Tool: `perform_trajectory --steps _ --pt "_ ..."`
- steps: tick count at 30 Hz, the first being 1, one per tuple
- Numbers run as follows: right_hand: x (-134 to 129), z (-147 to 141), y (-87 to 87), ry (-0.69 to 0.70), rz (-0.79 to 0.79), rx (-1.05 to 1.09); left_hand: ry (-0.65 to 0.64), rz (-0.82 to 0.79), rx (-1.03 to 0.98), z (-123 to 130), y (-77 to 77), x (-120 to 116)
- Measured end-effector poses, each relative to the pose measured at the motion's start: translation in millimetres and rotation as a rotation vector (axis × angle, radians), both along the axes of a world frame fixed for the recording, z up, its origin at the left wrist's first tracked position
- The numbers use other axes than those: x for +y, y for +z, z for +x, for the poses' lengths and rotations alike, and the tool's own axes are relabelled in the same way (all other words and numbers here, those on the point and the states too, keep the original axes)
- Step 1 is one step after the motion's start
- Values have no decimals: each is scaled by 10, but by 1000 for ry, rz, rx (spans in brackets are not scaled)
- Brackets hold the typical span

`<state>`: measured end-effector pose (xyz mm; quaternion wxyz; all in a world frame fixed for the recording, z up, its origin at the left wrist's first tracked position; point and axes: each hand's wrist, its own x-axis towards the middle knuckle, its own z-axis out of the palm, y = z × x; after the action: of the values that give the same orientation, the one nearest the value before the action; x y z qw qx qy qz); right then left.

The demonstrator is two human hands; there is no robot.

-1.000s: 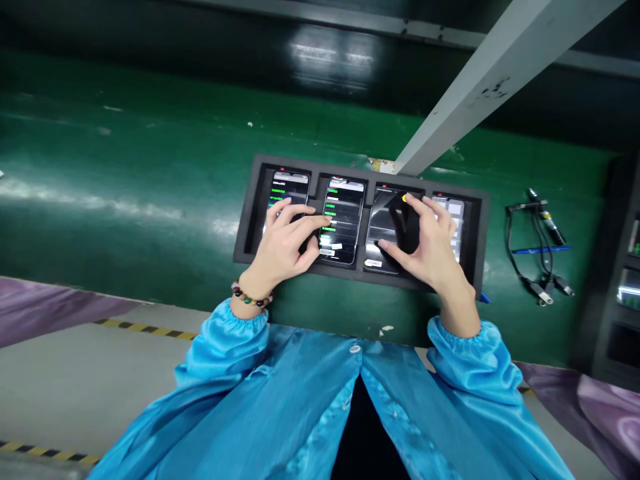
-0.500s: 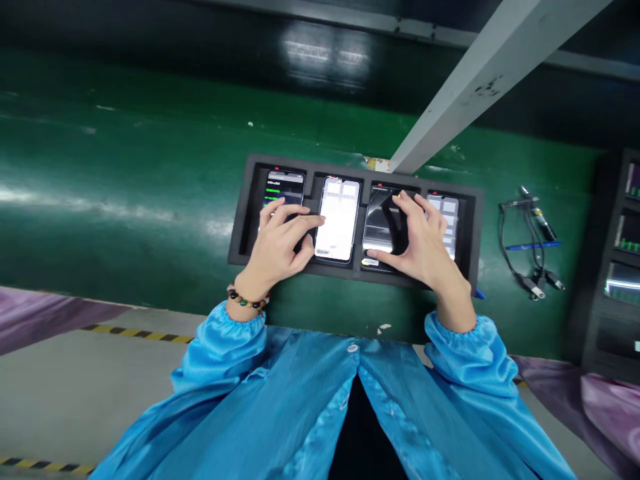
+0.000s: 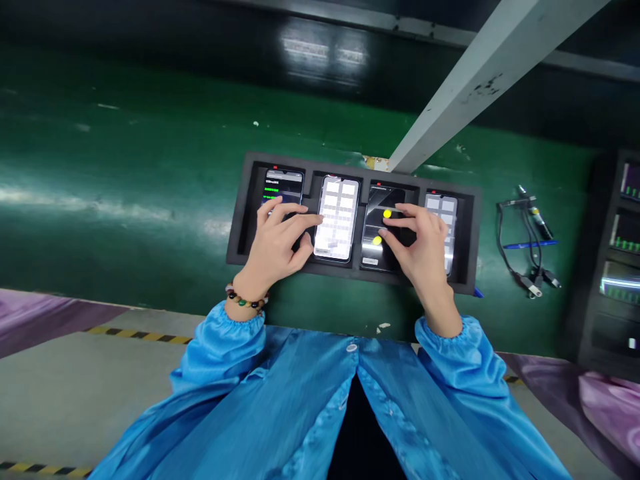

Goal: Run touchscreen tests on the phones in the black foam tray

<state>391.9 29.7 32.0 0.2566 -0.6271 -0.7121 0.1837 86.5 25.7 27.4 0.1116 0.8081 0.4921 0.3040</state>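
Several smartphones lie face up in a black foam tray (image 3: 235, 230). My left hand (image 3: 280, 240) is open, its index fingertip at the left edge of a phone with a white grid screen (image 3: 337, 210). Part of the leftmost phone (image 3: 285, 183), showing green text on black, is hidden under that hand. My right hand (image 3: 420, 233) is open over the dark-screened phone (image 3: 375, 257), thumb and index finger near two yellow dots on its display. The rightmost phone (image 3: 447, 207), with pale blocks on screen, is partly covered by my right hand.
On the green table (image 3: 150, 167) at right lie short USB cables (image 3: 533, 283), a blue pen (image 3: 543, 245) and a dark tube-shaped object (image 3: 540, 217). A grey post (image 3: 465, 87) rises behind the tray. Another black tray (image 3: 595, 293) with phones stands at far right.
My right thumb and index finger have drawn closer together, and two yellow dots now show on the dark screen. The white screen now shows a fuller grid. My left hand stays in place.
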Motion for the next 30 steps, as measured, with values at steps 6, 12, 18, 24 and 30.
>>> perform_trajectory --steps 6,12,18,24,30 --pt "36 6 49 -97 188 28 217 38 -89 -206 -18 -25" --pt "-330 30 17 -198 342 216 360 -11 -89 -830 -28 -162" --pt "-473 -2 -159 -148 380 213 149 -134 19 -1073 56 -81" --pt "-440 -38 -146 -143 372 198 104 -106 72 -1050 -67 -27" --pt "-435 -32 -162 -159 362 210 121 -221 104 -1091 -141 17"
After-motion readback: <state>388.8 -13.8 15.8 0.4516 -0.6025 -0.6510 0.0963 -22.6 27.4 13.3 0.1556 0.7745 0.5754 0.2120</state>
